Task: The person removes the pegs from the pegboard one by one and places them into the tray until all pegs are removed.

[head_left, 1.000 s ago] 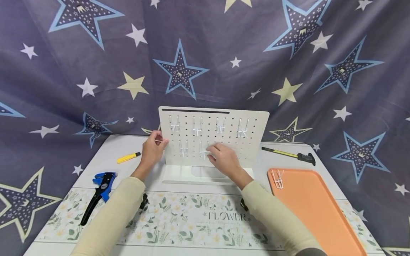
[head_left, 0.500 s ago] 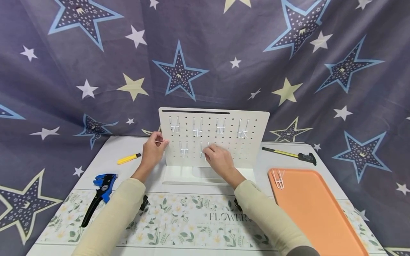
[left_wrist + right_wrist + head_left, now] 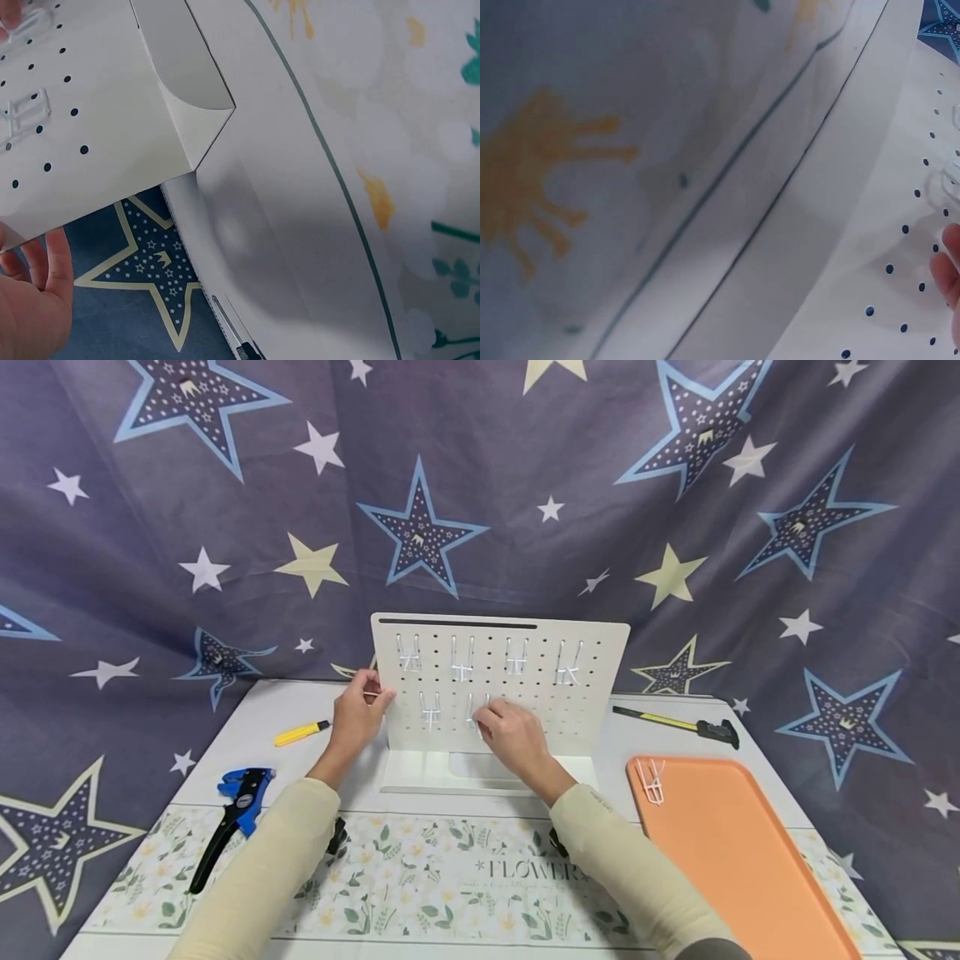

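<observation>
A white pegboard (image 3: 577, 718) stands upright on its base at the back of the table, several wire hooks (image 3: 408, 656) hanging on it in two rows. My left hand (image 3: 358, 714) grips the board's left edge, its fingers partly behind the panel; the left wrist view shows this hand (image 3: 34, 300) at the edge too. With the fingertips of my right hand (image 3: 517, 739) I pinch a white wire hook (image 3: 471, 710) in the lower row, and the hand covers part of it. In the right wrist view only some fingers (image 3: 946, 277) show, near the perforated panel.
To the right lies an orange tray (image 3: 720, 835) with a white wire hook (image 3: 651, 781) on it, and behind it a black-and-yellow caliper (image 3: 675, 723). Blue-and-black wire strippers (image 3: 236, 814) and a yellow-handled tool (image 3: 300, 732) lie left. A starry curtain hangs behind.
My right hand has shifted slightly left along the board, its fingertips now covering more of the lower-row hook. The left hand stays on the board's edge.
</observation>
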Available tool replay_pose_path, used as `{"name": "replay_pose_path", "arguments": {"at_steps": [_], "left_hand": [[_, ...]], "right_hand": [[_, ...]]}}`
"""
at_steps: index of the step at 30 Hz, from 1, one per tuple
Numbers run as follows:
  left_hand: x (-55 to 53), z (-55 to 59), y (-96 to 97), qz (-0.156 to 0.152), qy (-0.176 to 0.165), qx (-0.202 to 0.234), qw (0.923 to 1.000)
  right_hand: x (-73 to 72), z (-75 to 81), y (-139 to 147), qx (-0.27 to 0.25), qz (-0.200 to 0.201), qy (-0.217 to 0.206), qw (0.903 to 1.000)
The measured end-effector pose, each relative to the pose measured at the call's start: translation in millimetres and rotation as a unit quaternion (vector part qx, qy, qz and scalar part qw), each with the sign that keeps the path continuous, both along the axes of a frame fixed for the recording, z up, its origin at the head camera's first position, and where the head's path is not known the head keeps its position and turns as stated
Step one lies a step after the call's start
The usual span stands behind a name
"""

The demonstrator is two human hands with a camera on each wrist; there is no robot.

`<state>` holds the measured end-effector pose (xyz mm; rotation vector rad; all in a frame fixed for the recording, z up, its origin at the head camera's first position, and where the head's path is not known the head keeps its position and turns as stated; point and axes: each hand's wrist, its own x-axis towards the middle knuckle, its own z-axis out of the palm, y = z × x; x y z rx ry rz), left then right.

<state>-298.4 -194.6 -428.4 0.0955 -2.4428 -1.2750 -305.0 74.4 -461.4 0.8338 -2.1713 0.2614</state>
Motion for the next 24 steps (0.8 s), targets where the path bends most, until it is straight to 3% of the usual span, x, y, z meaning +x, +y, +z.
{"name": "replay_pose_path", "arguments": {"at_steps": [11,24], "left_hand": [[0.9,0.3,1.7,-0.006,0.002,0.004,1.0],[0.2,0.8,-0.5,-0.003,-0.001,0.009,1.0]], "right_hand": [[16.6,14.9,22.3,-0.027,0.029,-0.005,0.9992],[35.0,38.1,89.1,-0.025,0.01,-0.085,0.9961]]}}
